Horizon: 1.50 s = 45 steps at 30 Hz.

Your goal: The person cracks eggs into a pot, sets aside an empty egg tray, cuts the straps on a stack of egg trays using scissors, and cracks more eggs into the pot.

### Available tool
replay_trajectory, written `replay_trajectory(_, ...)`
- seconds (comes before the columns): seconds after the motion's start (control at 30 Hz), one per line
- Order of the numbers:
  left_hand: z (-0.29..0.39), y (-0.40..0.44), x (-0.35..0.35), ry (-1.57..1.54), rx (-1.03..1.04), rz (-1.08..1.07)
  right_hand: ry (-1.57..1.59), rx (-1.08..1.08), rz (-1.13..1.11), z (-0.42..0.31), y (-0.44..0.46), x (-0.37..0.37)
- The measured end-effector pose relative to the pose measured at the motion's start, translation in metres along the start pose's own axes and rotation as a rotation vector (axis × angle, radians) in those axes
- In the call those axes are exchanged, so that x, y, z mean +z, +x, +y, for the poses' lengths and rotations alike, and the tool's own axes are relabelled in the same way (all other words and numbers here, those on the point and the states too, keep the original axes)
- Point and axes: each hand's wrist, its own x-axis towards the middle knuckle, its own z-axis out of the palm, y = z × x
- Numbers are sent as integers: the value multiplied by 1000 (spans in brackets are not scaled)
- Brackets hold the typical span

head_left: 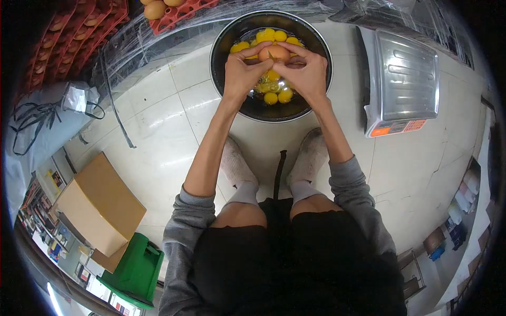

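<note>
Both my hands hold one brown egg [274, 53] over a dark round bowl [217, 73] with a pale rim. My left hand [243, 73] grips the egg from the left, and my right hand [305, 73] grips it from the right. The thumbs meet at the near side of the shell, where a gap or crack shows. Below, the bowl holds several yellow yolks [271, 98] in clear egg white, lying on both the far and near sides of my hands.
A silver-topped weighing scale [408, 76] stands on the tiled floor to the right. Red egg trays [176, 16] with eggs sit at the back left, beside a taller stack [68, 39]. Left lie a cardboard box [100, 203] and a green bin [134, 271]. My feet are close to the bowl.
</note>
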Motion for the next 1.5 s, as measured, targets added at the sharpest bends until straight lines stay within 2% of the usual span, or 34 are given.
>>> replay_trajectory(0.07,3,-1,-2,39,-16,-5,1,-20,8,-2,2,-2)
replay_trajectory(0.17,10,0,-10,169,-51,-47,-55,51,-101,-1,8,-10)
replay_trajectory(0.23,11,2,-18,164,-65,-103,191,126,-258,18,17,-14)
replay_trajectory(0.27,12,4,-22,156,-78,-161,190,123,-260,16,18,-17)
replay_trajectory(0.33,15,7,-28,148,-67,-207,406,238,-345,10,19,-22)
replay_trajectory(0.47,16,13,-42,165,4,-296,376,206,-446,14,27,-35)
replay_trajectory(0.5,19,12,-46,163,5,-290,211,98,-385,16,28,-38)
replay_trajectory(0.53,22,9,-50,204,15,-268,46,-8,-321,17,28,-39)
replay_trajectory(0.57,28,7,-52,245,28,-244,44,-14,-324,11,29,-38)
replay_trajectory(0.6,32,5,-51,242,30,-241,-159,-112,-245,0,26,-37)
replay_trajectory(0.63,36,2,-48,397,196,-78,-360,-211,-162,-8,23,-37)
replay_trajectory(0.67,40,-1,-45,549,362,91,-361,-216,-164,-12,21,-37)
replay_trajectory(0.77,52,-9,-32,548,481,159,-273,-170,-67,-16,17,-34)
replay_trajectory(0.83,58,-19,-19,474,481,133,152,48,-122,-6,11,-32)
replay_trajectory(0.87,62,-19,-15,400,480,99,147,35,-120,-9,7,-30)
replay_trajectory(0.9,56,-15,-12,478,598,99,388,208,-179,-17,1,-27)
replay_trajectory(0.93,52,-14,-9,468,628,103,624,373,-233,-24,-3,-27)
replay_trajectory(1.0,57,-20,0,550,586,54,908,519,-294,-15,-6,-28)
replay_trajectory(1.03,59,-21,3,536,634,51,1010,538,-331,-11,-7,-29)
replay_trajectory(1.1,61,-22,4,487,488,-2,1103,526,-361,-5,-6,-33)
replay_trajectory(1.17,66,-21,6,547,564,-8,1339,607,-404,-8,-3,-37)
replay_trajectory(1.23,72,-23,7,632,594,-22,1342,573,-403,-18,7,-50)
replay_trajectory(1.3,88,-30,10,557,577,43,1390,537,-369,-34,21,-67)
replay_trajectory(1.37,90,-32,6,395,535,110,1314,358,-387,-51,53,-97)
replay_trajectory(1.43,86,-35,-4,414,503,110,1020,122,-196,-68,90,-138)
replay_trajectory(1.5,79,-39,-11,430,470,115,511,-53,207,-82,122,-171)
